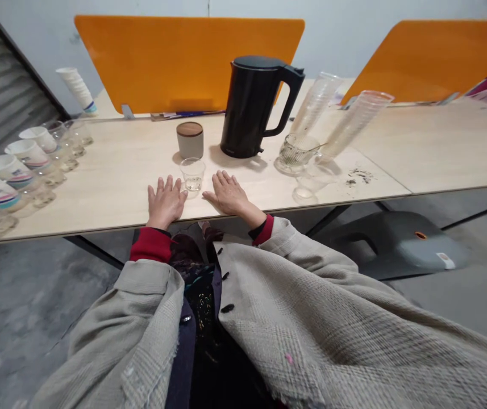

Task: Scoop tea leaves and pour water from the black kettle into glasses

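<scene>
My left hand (165, 201) lies flat on the near edge of the wooden table (119, 187), fingers spread and holding nothing. My right hand (228, 193) rests palm down beside it, also flat with nothing in it. Between the two hands stands a small clear plastic cup (192, 174), just clear of both. Behind the cup sits a grey canister with a wooden lid (190, 140). A black electric kettle (253, 107) stands to its right, handle pointing right.
A glass cup (296, 151) and two tilted stacks of clear plastic cups (356, 122) lie right of the kettle, with dark crumbs (359, 176) nearby. Paper cups and small glass cups (17, 170) line the left edge. Orange dividers (183, 59) stand behind. A grey stool (396, 244) sits under the table.
</scene>
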`<state>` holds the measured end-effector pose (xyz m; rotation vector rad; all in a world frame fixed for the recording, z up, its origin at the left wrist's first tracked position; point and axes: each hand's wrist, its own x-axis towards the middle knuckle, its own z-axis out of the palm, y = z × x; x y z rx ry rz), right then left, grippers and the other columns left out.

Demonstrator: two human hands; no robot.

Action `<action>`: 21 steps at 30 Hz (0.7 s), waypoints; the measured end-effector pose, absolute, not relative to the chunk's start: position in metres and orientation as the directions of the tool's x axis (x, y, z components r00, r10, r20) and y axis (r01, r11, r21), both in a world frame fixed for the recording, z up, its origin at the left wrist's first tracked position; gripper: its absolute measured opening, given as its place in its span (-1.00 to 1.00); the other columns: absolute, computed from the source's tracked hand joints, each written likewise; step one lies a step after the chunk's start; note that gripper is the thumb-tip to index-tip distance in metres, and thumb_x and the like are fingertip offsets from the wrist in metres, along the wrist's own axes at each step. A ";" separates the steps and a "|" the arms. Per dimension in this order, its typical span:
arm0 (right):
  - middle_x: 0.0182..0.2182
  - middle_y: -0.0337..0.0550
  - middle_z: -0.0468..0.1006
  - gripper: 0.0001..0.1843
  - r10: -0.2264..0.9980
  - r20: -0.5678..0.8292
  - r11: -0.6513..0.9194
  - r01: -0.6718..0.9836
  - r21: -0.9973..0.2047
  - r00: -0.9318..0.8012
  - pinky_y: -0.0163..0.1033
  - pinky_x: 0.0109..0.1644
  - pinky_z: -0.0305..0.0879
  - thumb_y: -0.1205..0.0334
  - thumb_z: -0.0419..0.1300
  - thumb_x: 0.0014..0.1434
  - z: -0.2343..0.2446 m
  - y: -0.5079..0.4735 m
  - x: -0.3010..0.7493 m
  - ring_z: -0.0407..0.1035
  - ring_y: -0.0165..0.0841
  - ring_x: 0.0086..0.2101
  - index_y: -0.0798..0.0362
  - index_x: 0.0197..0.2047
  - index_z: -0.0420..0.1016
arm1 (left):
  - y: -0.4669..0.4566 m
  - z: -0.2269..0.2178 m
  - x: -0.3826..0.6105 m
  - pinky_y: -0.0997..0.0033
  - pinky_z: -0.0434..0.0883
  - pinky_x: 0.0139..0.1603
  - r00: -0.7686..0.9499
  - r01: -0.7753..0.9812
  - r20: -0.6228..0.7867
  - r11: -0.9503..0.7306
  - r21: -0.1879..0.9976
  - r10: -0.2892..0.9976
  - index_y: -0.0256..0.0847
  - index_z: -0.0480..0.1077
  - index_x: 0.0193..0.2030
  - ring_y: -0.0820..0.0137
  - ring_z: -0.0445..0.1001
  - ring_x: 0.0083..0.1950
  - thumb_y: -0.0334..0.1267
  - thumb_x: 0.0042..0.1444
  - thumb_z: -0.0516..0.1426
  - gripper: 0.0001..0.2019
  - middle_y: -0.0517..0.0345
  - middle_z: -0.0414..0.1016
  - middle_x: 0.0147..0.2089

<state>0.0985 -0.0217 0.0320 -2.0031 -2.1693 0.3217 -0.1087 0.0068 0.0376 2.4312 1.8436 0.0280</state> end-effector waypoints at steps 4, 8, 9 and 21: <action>0.67 0.37 -0.08 -0.06 0.995 -0.001 0.094 0.966 -0.240 -0.097 0.24 0.71 -0.24 -0.18 -0.07 0.56 0.026 -0.020 0.100 -0.20 0.13 0.66 0.45 0.66 0.01 | 0.006 0.038 -0.108 -0.37 -0.14 0.74 0.262 0.963 -0.056 -0.257 0.084 0.963 -0.11 -0.02 0.74 -0.05 -0.22 0.81 0.05 0.55 -0.31 -0.28 0.05 -0.16 0.81; 0.67 0.36 -0.08 -0.06 0.995 -0.002 0.094 0.970 -0.223 -0.097 0.25 0.71 -0.22 -0.18 -0.08 0.57 0.025 -0.020 0.100 -0.20 0.12 0.66 0.44 0.67 -0.01 | 0.004 0.039 -0.108 -0.38 -0.16 0.74 0.266 0.960 -0.056 -0.260 0.105 0.962 -0.15 -0.01 0.73 -0.07 -0.22 0.81 0.03 0.55 -0.29 -0.28 0.02 -0.16 0.81; 0.67 0.36 -0.08 -0.06 0.995 -0.004 0.094 0.971 -0.220 -0.097 0.25 0.71 -0.22 -0.18 -0.09 0.57 0.025 -0.021 0.100 -0.20 0.12 0.66 0.44 0.67 -0.02 | 0.004 0.039 -0.108 -0.38 -0.16 0.74 0.268 0.959 -0.055 -0.261 0.108 0.962 -0.15 -0.01 0.73 -0.08 -0.22 0.81 0.03 0.55 -0.29 -0.29 0.01 -0.16 0.81; 0.67 0.35 -0.05 -0.05 0.995 0.004 0.103 0.975 -0.198 -0.104 0.28 0.70 -0.17 -0.24 -0.15 0.57 0.013 -0.014 0.105 -0.17 0.10 0.66 0.38 0.67 0.01 | 0.000 0.038 -0.108 -0.37 -0.15 0.74 0.271 0.958 -0.026 -0.267 0.108 0.962 -0.15 0.03 0.72 -0.06 -0.19 0.80 0.01 0.56 -0.27 -0.31 0.02 -0.12 0.80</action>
